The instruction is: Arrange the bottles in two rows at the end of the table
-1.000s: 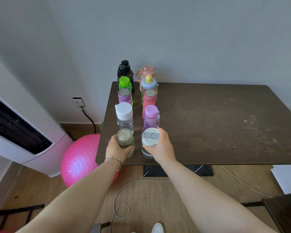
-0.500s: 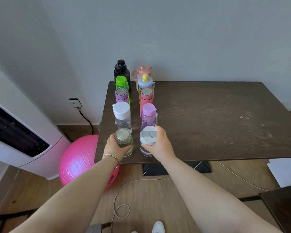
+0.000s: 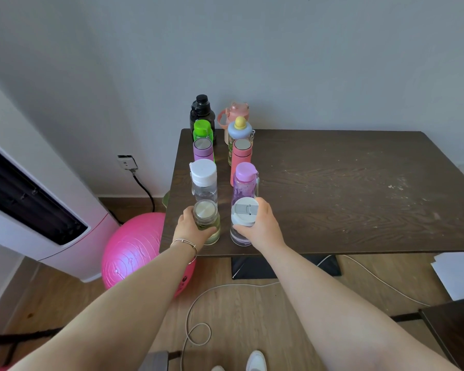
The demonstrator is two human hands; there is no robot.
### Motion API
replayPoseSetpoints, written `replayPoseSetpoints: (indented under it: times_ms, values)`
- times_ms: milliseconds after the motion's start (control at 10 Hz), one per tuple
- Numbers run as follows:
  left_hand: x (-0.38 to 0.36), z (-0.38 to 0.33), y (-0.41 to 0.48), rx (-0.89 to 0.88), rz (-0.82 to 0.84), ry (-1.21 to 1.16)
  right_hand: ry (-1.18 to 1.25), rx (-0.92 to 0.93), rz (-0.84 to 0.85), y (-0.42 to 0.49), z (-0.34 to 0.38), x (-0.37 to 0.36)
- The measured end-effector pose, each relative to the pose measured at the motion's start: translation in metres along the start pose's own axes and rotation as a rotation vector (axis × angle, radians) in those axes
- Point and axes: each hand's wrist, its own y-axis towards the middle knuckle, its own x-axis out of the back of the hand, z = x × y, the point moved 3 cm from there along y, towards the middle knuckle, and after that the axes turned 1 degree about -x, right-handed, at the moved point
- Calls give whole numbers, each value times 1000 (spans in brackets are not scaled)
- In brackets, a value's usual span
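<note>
Left hand (image 3: 192,229) gripping glass bottle (image 3: 207,223), right hand (image 3: 261,226) white-lidded bottle (image 3: 243,223) (both upright)

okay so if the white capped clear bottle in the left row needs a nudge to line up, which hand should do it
Probably the left hand. It grips the metal-lidded jar directly in front of the white-capped bottle, in the same row. The right hand holds the grey-lidded bottle one row over.

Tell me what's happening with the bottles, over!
Left hand gripping green-tinted bottle. Right hand gripping white-lidded bottle. Both upright, nearest in two rows of five at table end. Nothing blocking.
</note>
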Motion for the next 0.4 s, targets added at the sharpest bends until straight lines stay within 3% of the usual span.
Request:
replayPoseSetpoints:
  times_ms: [400]
  values:
    - [23,-17,-12,-146,-11,239,-292,116,26,-7,21,28]
